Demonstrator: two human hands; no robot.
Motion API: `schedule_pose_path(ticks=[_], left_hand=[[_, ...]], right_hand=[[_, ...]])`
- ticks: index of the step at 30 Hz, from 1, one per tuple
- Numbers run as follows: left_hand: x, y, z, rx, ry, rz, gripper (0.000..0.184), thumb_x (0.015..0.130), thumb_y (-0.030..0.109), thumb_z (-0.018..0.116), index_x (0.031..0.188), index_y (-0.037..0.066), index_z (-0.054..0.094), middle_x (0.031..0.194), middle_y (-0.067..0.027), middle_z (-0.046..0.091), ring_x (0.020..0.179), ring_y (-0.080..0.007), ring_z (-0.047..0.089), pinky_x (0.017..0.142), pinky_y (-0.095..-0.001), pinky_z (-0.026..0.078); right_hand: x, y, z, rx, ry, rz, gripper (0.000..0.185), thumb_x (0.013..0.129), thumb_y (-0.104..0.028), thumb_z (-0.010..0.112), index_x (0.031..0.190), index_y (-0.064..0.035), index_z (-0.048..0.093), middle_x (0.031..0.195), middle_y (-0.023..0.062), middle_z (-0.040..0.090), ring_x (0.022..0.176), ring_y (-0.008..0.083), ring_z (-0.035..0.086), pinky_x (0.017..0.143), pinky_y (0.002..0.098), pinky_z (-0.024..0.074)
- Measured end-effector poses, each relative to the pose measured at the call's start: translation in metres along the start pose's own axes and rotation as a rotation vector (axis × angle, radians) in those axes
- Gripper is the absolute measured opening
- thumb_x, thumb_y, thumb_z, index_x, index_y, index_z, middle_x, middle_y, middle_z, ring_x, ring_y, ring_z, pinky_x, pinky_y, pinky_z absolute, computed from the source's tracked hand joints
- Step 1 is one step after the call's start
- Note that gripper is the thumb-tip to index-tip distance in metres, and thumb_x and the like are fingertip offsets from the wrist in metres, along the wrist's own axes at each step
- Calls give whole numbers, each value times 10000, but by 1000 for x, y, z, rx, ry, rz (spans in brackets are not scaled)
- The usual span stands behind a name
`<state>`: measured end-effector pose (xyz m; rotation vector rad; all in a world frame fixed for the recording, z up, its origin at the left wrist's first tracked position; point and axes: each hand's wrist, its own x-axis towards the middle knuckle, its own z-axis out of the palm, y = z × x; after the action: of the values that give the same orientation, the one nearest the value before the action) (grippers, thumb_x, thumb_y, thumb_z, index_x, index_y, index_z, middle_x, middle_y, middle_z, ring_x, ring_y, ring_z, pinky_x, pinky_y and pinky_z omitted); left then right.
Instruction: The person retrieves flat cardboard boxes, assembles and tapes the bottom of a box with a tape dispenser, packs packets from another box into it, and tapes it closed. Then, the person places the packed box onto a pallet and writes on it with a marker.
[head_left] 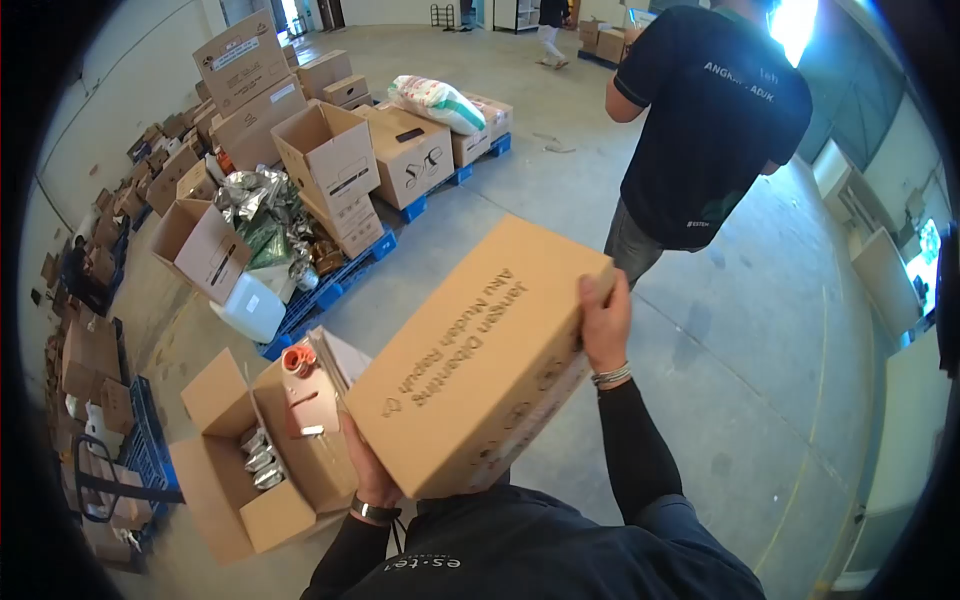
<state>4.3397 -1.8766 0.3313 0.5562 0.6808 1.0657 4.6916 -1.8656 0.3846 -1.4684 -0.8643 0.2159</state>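
A closed brown cardboard box [480,350] with dark printed text on its top is held tilted in front of my body. My left hand [368,465] grips its lower left end, the fingers partly hidden behind it. At the upper right corner, my right hand [607,322] is wrapped round the edge with the thumb on top. Below and left of the held box stands an open carton [215,490] with several silver packets [262,460] inside. Beside that carton's flap lie an orange tape roll [298,361] and a reddish flat item [312,400].
Blue pallets [335,290] on the left carry open cartons, silver and green wrapping and a white sack [437,104]. A white jerrycan [250,310] stands at a pallet's edge. A person in a dark shirt [715,120] stands ahead on the right; others are farther off.
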Motion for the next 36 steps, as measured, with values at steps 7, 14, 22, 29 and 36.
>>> schedule_pose_path(ticks=[7, 14, 22, 29, 36], left_hand=[[114, -7, 82, 430, -507, -112, 870, 987, 651, 402, 1582, 49, 200, 1631, -131, 212, 1437, -327, 343, 1179, -466, 265], [242, 5, 189, 451, -1356, -388, 1035, 933, 605, 583, 1607, 75, 4, 1667, -163, 116, 1511, -303, 238, 1215, -429, 184], [449, -29, 260, 562, -1268, -614, 1019, 951, 619, 547, 1609, 112, -43, 1520, -181, 453, 1478, -288, 322, 1185, -461, 235], [599, -59, 335, 323, -566, -768, 879, 977, 623, 491, 1609, 143, 114, 1566, -90, 373, 1456, -261, 344, 1130, -518, 342], [741, -45, 369, 168, -667, -594, 753, 978, 477, 533, 1522, 1, 321, 1532, -155, 420, 1400, -247, 422, 1157, -407, 340]], right_hand=[[218, 104, -54, 620, -89, 356, 514, 990, -477, 525, 1237, -31, 594, 1112, 69, 663, 991, 169, 653, 841, 311, 544], [357, 194, -93, 866, -214, 518, 571, 967, -515, 540, 1268, -31, 578, 1128, 103, 671, 967, 199, 672, 816, 322, 558], [488, 304, -35, 910, -362, 683, 591, 956, -531, 550, 1274, -34, 576, 1133, 114, 673, 959, 210, 676, 818, 326, 559], [658, 317, 87, 795, -503, 741, 592, 947, -533, 578, 1272, -39, 586, 1136, 119, 674, 948, 203, 676, 815, 322, 558], [790, 327, 197, 385, -400, 508, 545, 991, -477, 585, 1301, -29, 576, 1164, 59, 636, 1057, 141, 602, 903, 281, 486]])
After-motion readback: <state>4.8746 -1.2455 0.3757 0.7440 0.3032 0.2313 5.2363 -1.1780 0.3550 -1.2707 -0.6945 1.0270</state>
